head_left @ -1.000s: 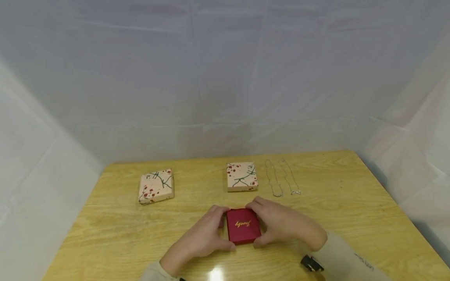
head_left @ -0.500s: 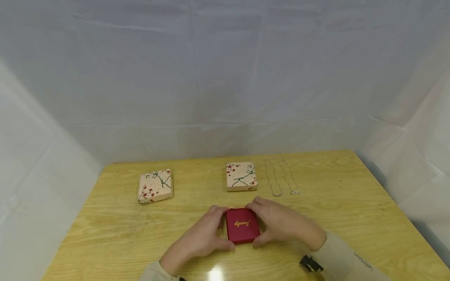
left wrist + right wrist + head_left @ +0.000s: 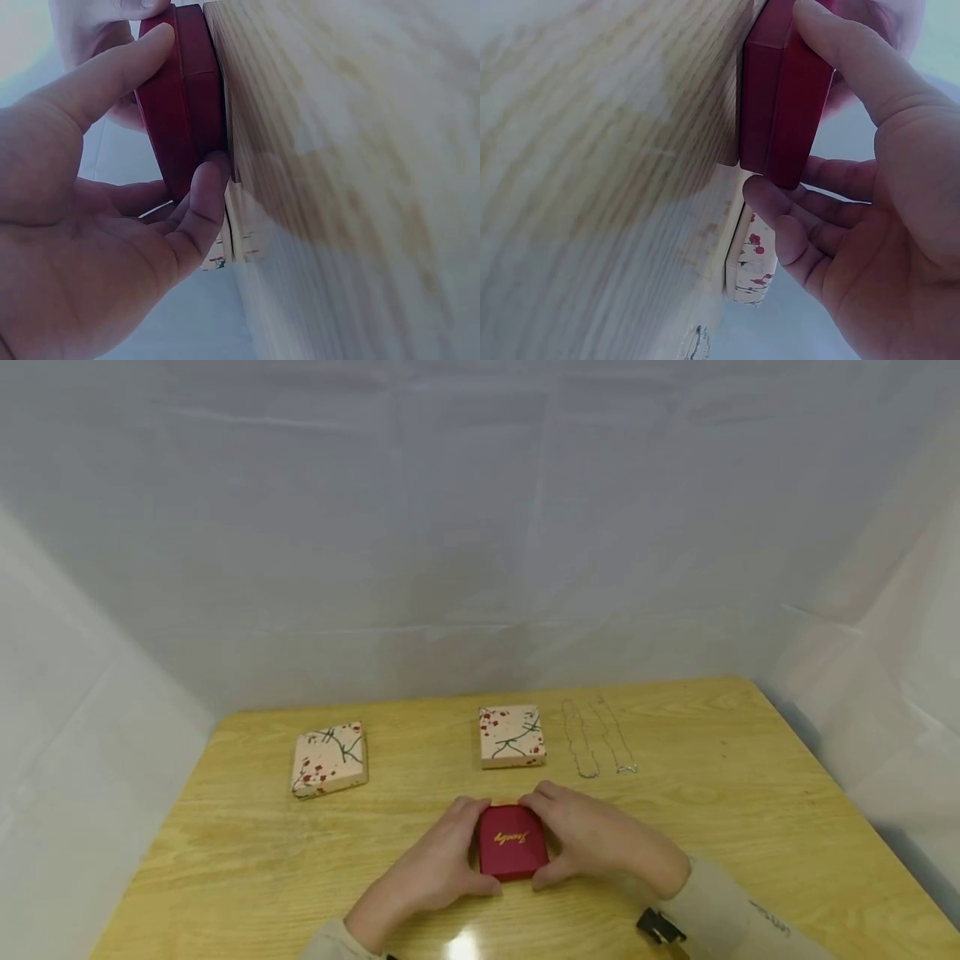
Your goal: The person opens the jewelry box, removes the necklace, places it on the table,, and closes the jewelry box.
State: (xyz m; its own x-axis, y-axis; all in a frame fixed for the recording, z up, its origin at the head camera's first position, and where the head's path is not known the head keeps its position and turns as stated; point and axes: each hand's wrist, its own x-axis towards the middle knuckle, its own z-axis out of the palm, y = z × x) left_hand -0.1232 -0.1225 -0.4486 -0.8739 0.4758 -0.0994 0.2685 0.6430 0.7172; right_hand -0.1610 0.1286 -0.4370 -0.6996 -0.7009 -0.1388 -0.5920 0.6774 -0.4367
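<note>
I see left hand (image 3: 444, 858) gripping red box (image 3: 513, 845) from nine o'clock, right hand (image 3: 581, 837) gripping from three; floral box (image 3: 512, 737) at twelve.

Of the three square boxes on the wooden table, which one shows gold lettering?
The red square box between the left hand and right hand; the two cream square boxes are blossom-patterned.

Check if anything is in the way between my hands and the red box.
Nothing visible is: your left hand and right hand both grip the red box directly, one on each side. The patterned box beyond it lies past the hands, not between them and the red box.
</note>
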